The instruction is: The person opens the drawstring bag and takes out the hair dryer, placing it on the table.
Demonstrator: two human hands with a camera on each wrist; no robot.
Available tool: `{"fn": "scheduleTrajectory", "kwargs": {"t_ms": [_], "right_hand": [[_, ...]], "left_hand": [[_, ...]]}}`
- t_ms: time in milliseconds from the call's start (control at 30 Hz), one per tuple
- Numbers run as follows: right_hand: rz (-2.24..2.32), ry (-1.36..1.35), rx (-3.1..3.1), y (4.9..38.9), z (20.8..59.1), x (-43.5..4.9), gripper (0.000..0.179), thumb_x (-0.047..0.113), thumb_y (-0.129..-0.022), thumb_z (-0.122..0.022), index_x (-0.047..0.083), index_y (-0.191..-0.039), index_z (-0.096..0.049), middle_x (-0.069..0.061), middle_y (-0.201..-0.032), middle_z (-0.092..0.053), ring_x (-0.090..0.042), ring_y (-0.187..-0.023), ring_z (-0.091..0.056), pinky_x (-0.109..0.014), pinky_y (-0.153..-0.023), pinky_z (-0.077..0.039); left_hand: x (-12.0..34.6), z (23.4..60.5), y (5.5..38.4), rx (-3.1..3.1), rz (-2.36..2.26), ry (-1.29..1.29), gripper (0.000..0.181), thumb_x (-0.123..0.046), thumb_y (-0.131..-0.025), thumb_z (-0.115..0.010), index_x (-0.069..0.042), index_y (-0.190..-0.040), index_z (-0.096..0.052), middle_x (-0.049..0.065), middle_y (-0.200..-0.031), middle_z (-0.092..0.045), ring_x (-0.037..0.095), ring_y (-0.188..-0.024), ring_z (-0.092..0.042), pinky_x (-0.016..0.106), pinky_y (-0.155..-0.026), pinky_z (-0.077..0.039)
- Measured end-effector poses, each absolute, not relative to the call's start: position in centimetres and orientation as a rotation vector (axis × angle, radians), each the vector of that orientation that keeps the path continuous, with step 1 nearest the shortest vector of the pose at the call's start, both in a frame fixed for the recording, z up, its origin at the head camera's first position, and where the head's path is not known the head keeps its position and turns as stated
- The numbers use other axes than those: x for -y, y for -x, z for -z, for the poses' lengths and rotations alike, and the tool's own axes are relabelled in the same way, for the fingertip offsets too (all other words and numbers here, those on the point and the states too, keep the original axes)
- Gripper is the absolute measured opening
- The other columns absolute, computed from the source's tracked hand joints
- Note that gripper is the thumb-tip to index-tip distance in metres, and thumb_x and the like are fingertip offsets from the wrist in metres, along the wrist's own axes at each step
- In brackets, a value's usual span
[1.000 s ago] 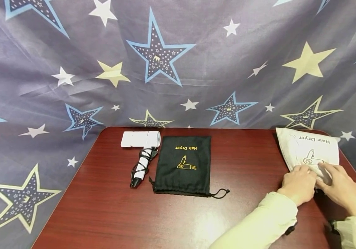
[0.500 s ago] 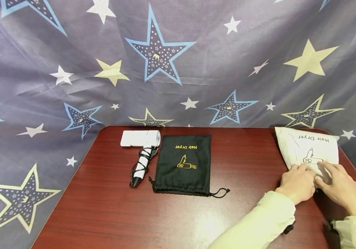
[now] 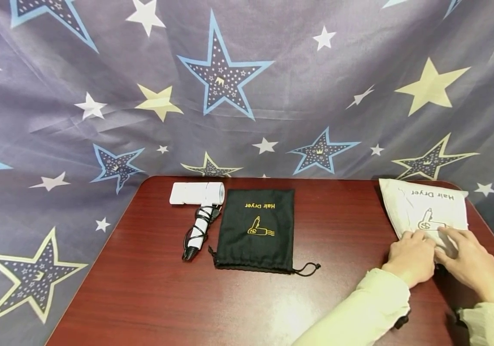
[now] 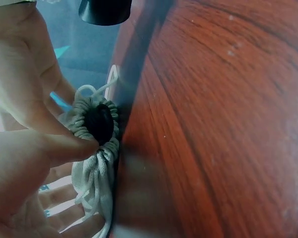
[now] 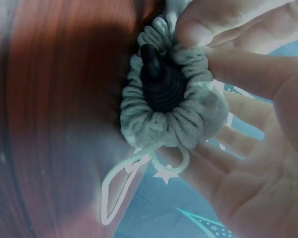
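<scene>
A white drawstring bag point(image 3: 441, 204) printed "Hair Dryer" lies bulging at the table's far right. My left hand point(image 3: 412, 258) pinches the left part of its gathered mouth, thumb at the rim and fingers on top. At the right part, my right hand point(image 3: 474, 263) holds the mouth with its thumb by the rim and fingers spread over the cloth. Inside the ruffled opening sits a black ridged end point(image 5: 164, 89) with a black loop, seen in the right wrist view. A pale drawstring point(image 5: 107, 198) hangs out beside it. The rest of the bag's contents is hidden.
A white hair dryer point(image 3: 197, 194), its black cord wound round the handle, lies at the left of the red-brown table point(image 3: 165, 307). Beside it is a flat black drawstring bag point(image 3: 255, 240) with yellow print. A star-patterned curtain point(image 3: 273, 96) hangs behind the table.
The white bag's near end and both hands shift very slightly left relative to the table. Both hands keep their hold at the mouth; the head view also wavers a little.
</scene>
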State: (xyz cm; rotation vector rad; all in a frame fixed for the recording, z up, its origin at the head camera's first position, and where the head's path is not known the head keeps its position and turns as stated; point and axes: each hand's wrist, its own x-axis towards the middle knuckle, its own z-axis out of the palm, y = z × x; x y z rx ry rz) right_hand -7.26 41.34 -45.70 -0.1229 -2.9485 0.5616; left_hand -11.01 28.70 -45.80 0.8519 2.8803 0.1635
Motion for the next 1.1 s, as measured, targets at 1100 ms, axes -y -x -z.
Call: {"fn": "scheduleTrajectory", "kwargs": {"t_ms": [1100], "right_hand": [[-0.576, 0.023, 2.880, 7.5, 45.6, -38.3, 0.057, 0.011, -0.073, -0.081, -0.009, -0.121, -0.057, -0.037, -0.121, -0.050, -0.063, -0.094, -0.053, -0.067, -0.063, -0.041]], "left_hand": [[-25.3, 45.8, 10.9, -2.935, -0.126, -0.835, 0.032, -0.047, -0.088, -0.069, -0.048, -0.118, -0.061, -0.026, -0.121, -0.051, -0.003, -0.108, -0.047, 0.022, -0.071, -0.048]]}}
